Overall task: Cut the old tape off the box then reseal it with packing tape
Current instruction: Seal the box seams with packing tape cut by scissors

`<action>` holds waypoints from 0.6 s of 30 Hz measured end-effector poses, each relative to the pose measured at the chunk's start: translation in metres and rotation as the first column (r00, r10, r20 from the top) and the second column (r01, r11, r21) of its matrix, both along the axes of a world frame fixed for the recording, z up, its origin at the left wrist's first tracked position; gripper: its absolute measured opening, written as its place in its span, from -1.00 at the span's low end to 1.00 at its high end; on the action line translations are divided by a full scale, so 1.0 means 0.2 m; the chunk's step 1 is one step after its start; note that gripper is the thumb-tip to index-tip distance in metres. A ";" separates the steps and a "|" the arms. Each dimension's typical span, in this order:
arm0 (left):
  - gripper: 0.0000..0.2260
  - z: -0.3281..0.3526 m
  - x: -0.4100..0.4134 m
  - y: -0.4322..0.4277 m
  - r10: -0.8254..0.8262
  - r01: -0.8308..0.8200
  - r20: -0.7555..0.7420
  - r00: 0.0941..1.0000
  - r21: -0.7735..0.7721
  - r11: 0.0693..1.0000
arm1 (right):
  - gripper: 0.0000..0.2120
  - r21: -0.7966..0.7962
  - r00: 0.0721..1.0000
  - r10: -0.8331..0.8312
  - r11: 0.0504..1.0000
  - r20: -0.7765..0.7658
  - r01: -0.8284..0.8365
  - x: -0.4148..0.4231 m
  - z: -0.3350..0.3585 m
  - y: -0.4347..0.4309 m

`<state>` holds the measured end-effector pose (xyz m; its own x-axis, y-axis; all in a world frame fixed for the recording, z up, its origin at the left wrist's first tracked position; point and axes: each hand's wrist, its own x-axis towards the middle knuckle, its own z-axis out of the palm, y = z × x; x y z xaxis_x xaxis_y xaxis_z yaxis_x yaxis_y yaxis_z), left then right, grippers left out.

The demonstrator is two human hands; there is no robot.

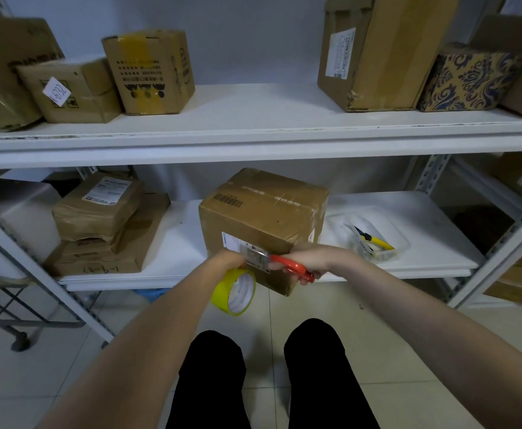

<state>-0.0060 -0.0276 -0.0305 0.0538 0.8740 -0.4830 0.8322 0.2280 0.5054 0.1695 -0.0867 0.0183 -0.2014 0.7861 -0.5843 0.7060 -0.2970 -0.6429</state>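
Observation:
A brown cardboard box wrapped in clear tape stands on the lower white shelf, its near corner jutting over the shelf edge. My left hand is in front of the box's label and holds a roll of yellow-green packing tape that hangs below it. My right hand grips red-handled scissors. Their blades point left across the box's front face, next to the left hand. The fingers of both hands are mostly hidden behind the wrists.
A clear plastic tray with a yellow-handled tool lies right of the box. Stacked parcels sit to its left. The upper shelf carries several cartons. A wheeled metal cart stands at the left. My legs are below on the tiled floor.

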 end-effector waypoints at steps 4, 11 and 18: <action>-0.66 -0.01 -0.04 0.01 0.048 -0.055 0.072 0.996 0.090 0.994 | -0.67 0.233 0.992 -0.104 0.965 -0.075 0.119 0.00 0.20 0.01; -0.78 0.06 -0.07 -0.06 0.107 -0.150 0.363 0.926 0.094 0.984 | -0.69 0.673 0.847 -0.428 0.730 0.316 0.119 -0.01 0.21 0.20; -0.81 0.06 -0.13 -0.06 0.156 -0.204 0.389 0.908 0.085 0.975 | -0.74 0.822 0.813 -0.259 0.409 0.522 -0.397 -0.16 0.02 0.13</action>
